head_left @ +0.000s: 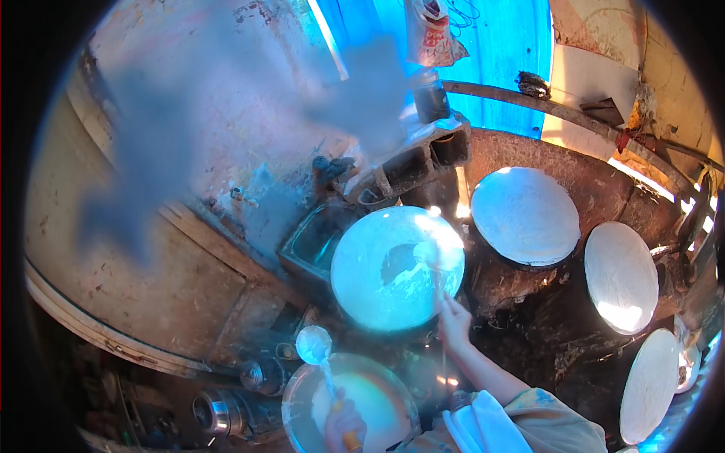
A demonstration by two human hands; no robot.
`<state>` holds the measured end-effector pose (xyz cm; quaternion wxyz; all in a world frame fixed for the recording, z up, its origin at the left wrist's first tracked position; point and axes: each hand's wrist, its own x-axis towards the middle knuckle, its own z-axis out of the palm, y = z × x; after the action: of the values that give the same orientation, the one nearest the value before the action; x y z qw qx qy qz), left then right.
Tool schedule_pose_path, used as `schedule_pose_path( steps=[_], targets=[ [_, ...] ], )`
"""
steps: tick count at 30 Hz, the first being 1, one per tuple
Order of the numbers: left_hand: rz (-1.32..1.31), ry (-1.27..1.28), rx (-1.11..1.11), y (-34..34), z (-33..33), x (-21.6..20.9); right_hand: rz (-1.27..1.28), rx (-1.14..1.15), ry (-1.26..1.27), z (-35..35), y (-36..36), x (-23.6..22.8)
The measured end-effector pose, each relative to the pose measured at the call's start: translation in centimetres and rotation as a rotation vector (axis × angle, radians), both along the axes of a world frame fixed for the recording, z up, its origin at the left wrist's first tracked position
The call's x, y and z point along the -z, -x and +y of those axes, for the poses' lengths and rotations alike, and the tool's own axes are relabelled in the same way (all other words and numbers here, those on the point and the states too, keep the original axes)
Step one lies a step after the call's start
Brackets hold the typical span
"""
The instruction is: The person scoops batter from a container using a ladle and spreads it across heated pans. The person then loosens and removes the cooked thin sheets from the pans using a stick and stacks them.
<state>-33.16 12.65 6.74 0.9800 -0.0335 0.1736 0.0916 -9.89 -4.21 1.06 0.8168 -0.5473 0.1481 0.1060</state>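
In front of me lies a large round griddle (pixel 362 279), thinly coated with white batter around a darker patch. My right hand (pixel 455 326) is closed around the thin handle of a spreading tool (pixel 436 264), whose pale head touches the batter. Lower down, my left hand (pixel 345 424) grips a ladle (pixel 313 345) by its handle, with the batter-coated bowl pointing up and away. The ladle hangs over the left side of a wide basin (pixel 411 404) holding creamy white batter (pixel 377 400).
Several pale round discs stand to the right, including a large one (pixel 525 217) and a narrower one (pixel 621 277). A metal flask (pixel 215 411) lies left of the basin. Behind the griddle are a concrete block (pixel 408 167) and a dark jar (pixel 430 98). Blurry smudges cover the upper left.
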Motion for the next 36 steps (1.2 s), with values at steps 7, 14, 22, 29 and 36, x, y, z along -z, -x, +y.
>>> schedule_pose_path(
  steps=[7,14,22,29,36],
  targets=[
    [-0.003,0.065,0.084,-0.6,-0.2,0.1,0.122,-0.156,-0.138,3.8,1.6,2.5],
    [-0.057,-0.072,0.083,1.2,0.0,0.5,0.121,0.033,-0.003,0.5,1.2,3.7],
    [-0.025,-0.194,0.158,1.8,1.0,-0.1,-0.004,-0.146,0.112,-2.6,-4.9,3.1],
    [0.065,-0.524,0.313,1.8,1.5,-1.2,0.202,-0.615,0.054,-7.0,-3.7,-0.2],
    [-0.101,-0.906,0.63,-6.7,3.5,-5.6,0.067,-0.462,0.158,-6.3,-5.5,1.2]
  ],
)
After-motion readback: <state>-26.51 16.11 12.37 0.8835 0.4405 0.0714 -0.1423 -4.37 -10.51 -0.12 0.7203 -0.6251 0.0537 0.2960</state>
